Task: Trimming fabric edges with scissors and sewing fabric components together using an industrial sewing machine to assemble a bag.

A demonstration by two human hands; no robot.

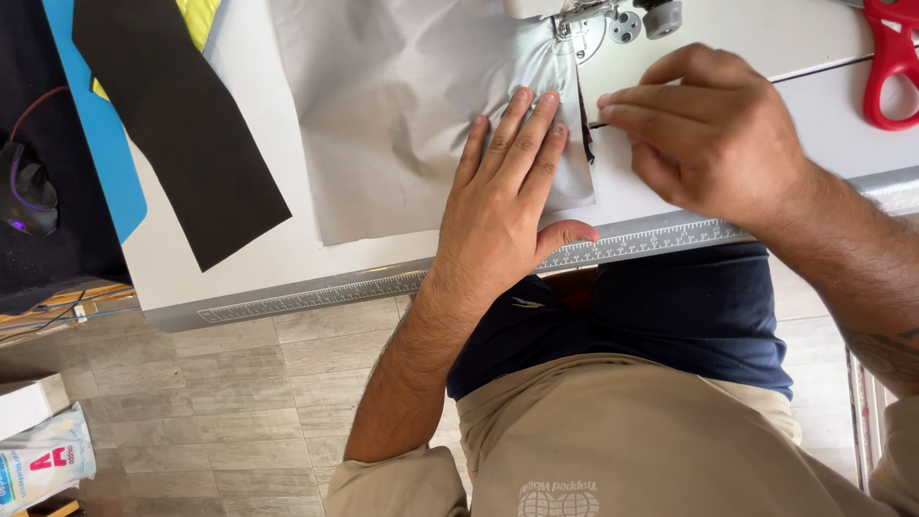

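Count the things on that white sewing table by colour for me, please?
Grey: 1, the grey fabric under the left hand
Black: 1, the black strip
Blue: 1, the blue piece
Red: 1, the red scissors
Total: 4

Left hand [507,206] flat, right hand [704,134] pinching.

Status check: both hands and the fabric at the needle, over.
Left hand flat on grey fabric, pressing it down. Right hand pinching at the fabric's edge below the presser foot. Red scissors lie clear, far right.
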